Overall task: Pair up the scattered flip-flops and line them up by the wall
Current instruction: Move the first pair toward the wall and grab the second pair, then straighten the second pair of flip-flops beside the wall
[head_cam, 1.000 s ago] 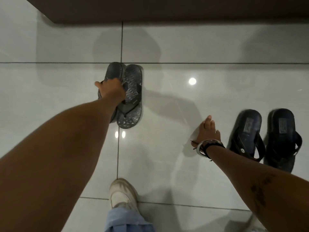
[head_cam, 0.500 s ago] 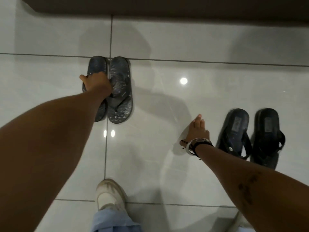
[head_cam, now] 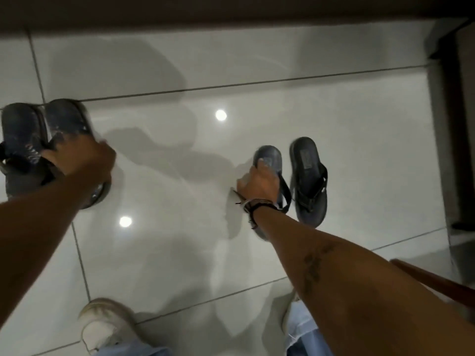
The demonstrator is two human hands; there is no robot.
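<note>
A grey patterned pair of flip-flops [head_cam: 23,140] lies side by side at the far left, toes toward the dark wall base [head_cam: 231,9]. My left hand [head_cam: 84,160] grips this pair across its straps and hides its middle. To the right stands a black pair. My right hand [head_cam: 259,181] is closed on the left black flip-flop [head_cam: 268,156], fingers over its footbed, and that flip-flop is blurred. The right black flip-flop [head_cam: 308,176] lies flat beside it, untouched.
The floor is glossy pale tile [head_cam: 180,253] with ceiling-light reflections. A dark cabinet or door frame [head_cam: 462,124] rises at the right edge. A brown wooden edge [head_cam: 437,283] crosses the lower right. My white shoe [head_cam: 102,322] is at the bottom.
My right hand has left the bare floor and taken hold of the left black flip-flop. My left hand stays on the grey pair. The view has swung to the right.
</note>
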